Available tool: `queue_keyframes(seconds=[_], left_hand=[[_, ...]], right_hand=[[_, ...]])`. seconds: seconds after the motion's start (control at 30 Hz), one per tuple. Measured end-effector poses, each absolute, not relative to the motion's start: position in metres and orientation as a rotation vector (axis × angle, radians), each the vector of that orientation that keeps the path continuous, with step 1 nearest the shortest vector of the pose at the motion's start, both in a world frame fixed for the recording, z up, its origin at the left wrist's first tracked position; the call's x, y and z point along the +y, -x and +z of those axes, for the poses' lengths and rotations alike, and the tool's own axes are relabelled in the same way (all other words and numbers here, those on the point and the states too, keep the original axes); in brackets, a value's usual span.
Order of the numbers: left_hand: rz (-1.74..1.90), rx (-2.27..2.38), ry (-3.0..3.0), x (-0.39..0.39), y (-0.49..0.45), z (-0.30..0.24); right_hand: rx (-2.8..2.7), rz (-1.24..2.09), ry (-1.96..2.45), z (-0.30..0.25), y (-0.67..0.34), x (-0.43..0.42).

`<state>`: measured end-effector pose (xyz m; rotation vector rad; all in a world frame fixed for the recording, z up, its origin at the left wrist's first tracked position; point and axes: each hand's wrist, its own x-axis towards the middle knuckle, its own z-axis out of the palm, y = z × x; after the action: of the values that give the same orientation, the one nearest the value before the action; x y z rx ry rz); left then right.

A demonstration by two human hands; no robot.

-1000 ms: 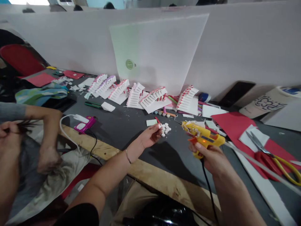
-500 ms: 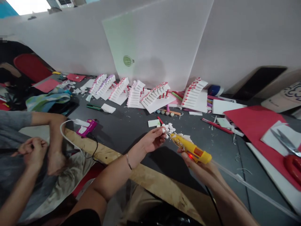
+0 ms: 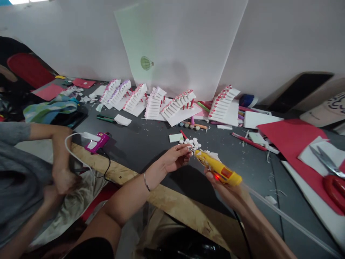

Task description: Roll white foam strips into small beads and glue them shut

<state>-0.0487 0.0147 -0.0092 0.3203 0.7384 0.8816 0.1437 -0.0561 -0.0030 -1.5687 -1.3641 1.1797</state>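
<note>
My right hand point(image 3: 219, 181) is wrapped round a yellow hot glue gun point(image 3: 217, 167), whose small red light is lit. A clear glue stick point(image 3: 285, 212) trails from the gun's back end. Pinched in the fingertips of my left hand point(image 3: 178, 157) is a small white disc point(image 3: 189, 146), mostly hidden by the fingers. The gun's nozzle points at this disc and is at or very near it; actual contact is hard to make out. Just behind my fingers lies a loose pile of white discs point(image 3: 194, 142), beside a pale card point(image 3: 176, 137).
Several small white paper staircases point(image 3: 176, 104) with red or purple knobs stand along the back wall. Scissors point(image 3: 327, 162) and red paper point(image 3: 285, 133) lie at right. A purple power adapter point(image 3: 98, 142) with cables sits at left, near another person's arm point(image 3: 60, 158).
My left fingertips and the disc have moved slightly right, closer to the nozzle. The glue gun stays nearly in place. The other person's hands have shifted lower.
</note>
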Motion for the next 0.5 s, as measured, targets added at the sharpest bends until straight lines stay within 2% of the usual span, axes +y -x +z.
queue_keyframes(seconds=[0.5], left_hand=[[0.896,0.753,-0.352,0.0160,0.0505,-0.0101]], right_hand=[[-1.326,1.074,1.558,0.0008,-0.1352,-0.0607]])
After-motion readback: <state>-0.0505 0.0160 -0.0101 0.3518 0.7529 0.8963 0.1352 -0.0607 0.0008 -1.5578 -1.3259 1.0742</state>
